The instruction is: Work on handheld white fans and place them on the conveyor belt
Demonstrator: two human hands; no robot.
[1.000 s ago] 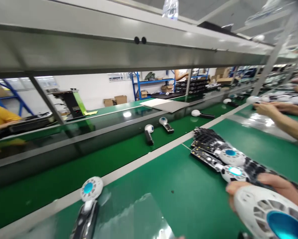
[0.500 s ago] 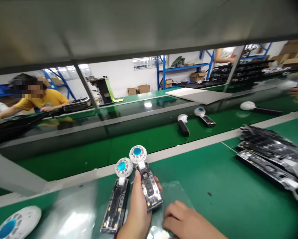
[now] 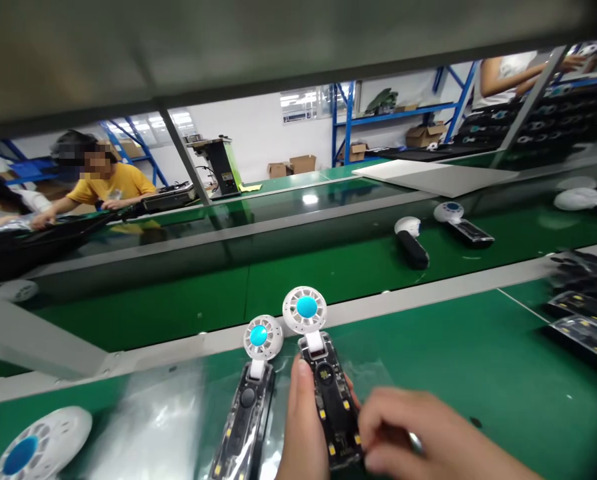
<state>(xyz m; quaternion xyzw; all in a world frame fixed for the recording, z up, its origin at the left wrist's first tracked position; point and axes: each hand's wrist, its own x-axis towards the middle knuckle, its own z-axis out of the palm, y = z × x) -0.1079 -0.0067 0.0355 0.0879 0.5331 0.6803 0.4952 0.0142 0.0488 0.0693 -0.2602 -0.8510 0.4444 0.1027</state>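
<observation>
My left hand [image 3: 304,427] is wrapped round the clear handle of a handheld fan [image 3: 332,400]. Its round white head with a blue centre points up and away from me, and a dark circuit board with yellow squares shows through the handle. Close by on the right, my right hand [image 3: 403,427] has its fingers curled by the handle's lower end. A small shiny spot shows there, but what the fingers hold is hidden. Just left of my left hand lies a second handheld fan [image 3: 246,413] on clear plastic film [image 3: 153,413].
Another white fan head [image 3: 46,443] lies at the lower left. Several fans are stacked at the right edge [image 3: 586,327]. Beyond the metal rail [image 3: 358,300], a green belt [image 3: 278,267] carries more fans [image 3: 411,241]. A co-worker in yellow [image 3: 123,180] sits across the line.
My right hand has come up from the film to the held fan's lower end. The view has shifted, and fans on the belt have moved right. A white fan head now shows at the far left.
</observation>
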